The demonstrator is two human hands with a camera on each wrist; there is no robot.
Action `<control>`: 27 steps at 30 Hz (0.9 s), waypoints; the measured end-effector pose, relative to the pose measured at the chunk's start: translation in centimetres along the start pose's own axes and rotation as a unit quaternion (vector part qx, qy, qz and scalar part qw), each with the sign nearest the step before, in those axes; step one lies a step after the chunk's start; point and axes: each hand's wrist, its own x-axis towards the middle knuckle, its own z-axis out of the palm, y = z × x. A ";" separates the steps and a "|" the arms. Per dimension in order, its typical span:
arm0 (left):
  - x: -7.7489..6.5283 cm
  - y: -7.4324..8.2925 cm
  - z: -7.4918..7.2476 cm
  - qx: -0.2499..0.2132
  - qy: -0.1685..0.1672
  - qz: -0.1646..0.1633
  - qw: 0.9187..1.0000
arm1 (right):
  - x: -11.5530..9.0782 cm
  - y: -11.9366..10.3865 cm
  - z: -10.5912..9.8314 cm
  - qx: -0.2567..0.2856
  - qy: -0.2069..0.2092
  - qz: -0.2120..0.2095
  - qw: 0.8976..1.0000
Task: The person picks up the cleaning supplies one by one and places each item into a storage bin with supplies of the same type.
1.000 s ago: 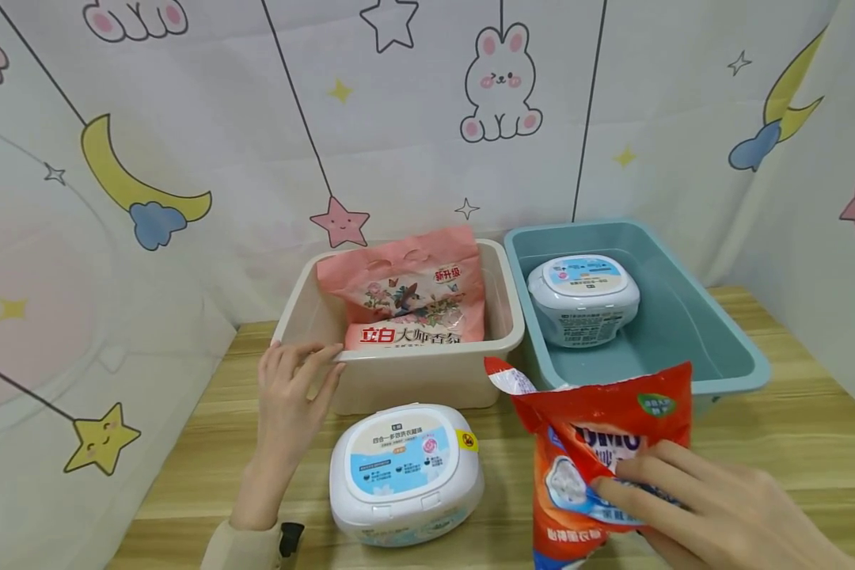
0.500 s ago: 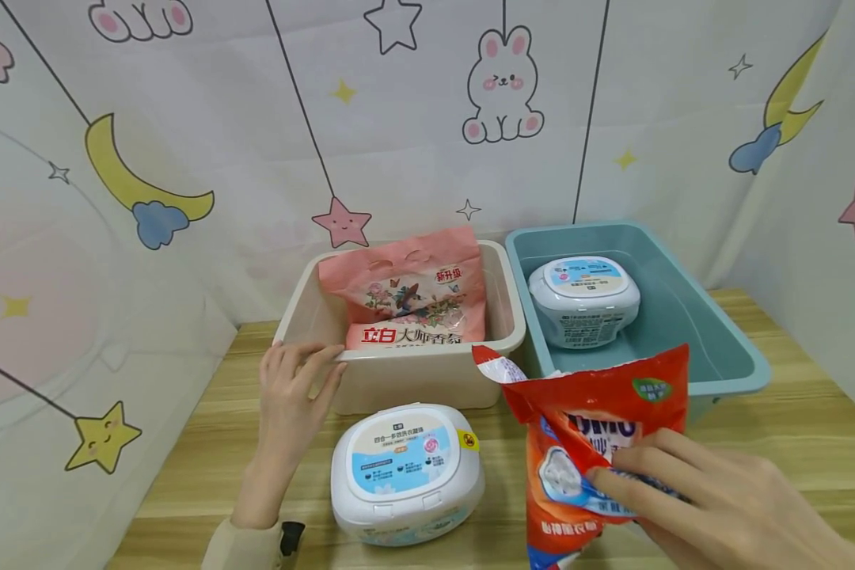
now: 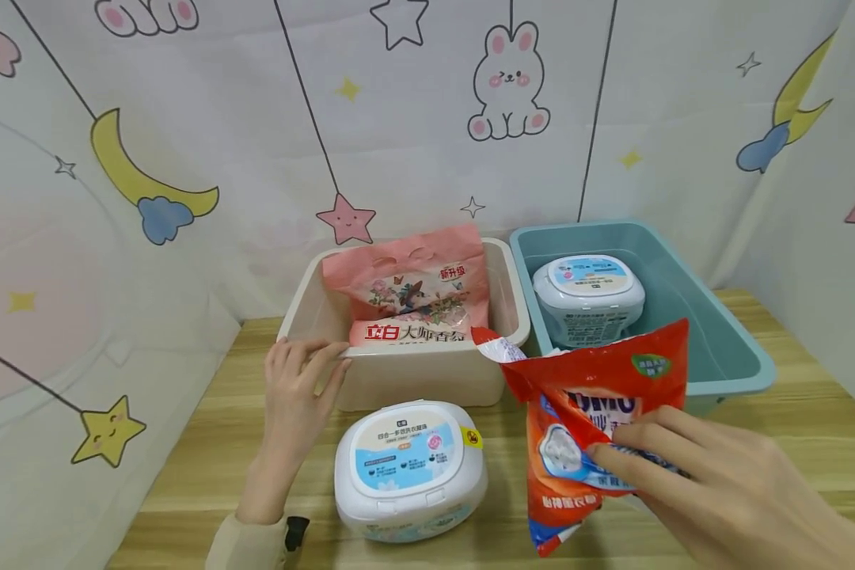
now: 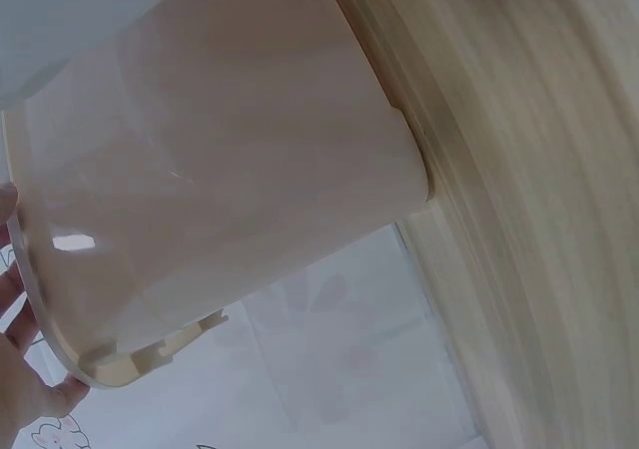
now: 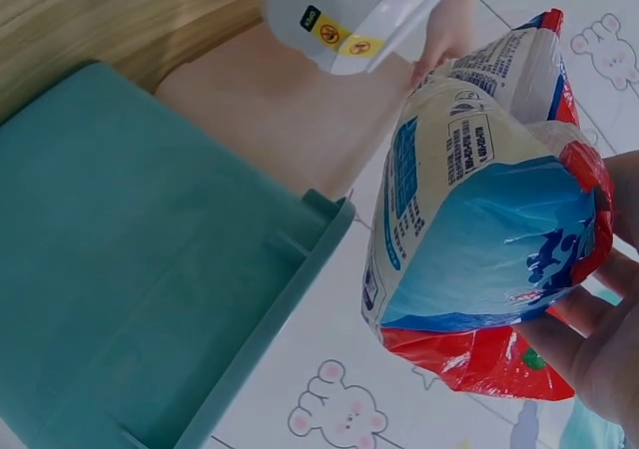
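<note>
My right hand (image 3: 712,467) grips a red OMO laundry detergent bag (image 3: 613,372) by its side, holding it upright before the blue tub (image 3: 741,380). The bag's back and blue lower part show in the right wrist view, with fingers (image 5: 559,344) bent against it. At the front left corner of the cream bin (image 3: 420,380), my left hand (image 3: 302,384) holds the rim; the left wrist view shows fingers (image 4: 20,324) along that rim. Inside the bin stands a pink detergent bag (image 3: 420,285). A white lidded detergent box (image 3: 411,471) sits on the table between my hands.
Another white lidded box (image 3: 588,297) sits inside the blue tub at its left end. Both containers stand side by side against a printed curtain (image 3: 413,142) at the back of the wooden table (image 3: 207,443).
My right hand has lifted the red detergent bag and shifted it slightly left, so it overlaps more of the blue tub's front. The left hand stays on the cream bin's rim.
</note>
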 end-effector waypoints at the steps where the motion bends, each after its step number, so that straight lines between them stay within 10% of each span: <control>1: 0.0 0.0 0.0 0.000 -0.001 0.000 1.000 | 0.1 0.1 0.1 -0.001 0.009 -0.001 1.000; 27: 0.2 0.0 0.2 -0.010 0.008 0.010 1.000 | 4.5 1.8 0.0 0.000 0.113 -0.074 0.991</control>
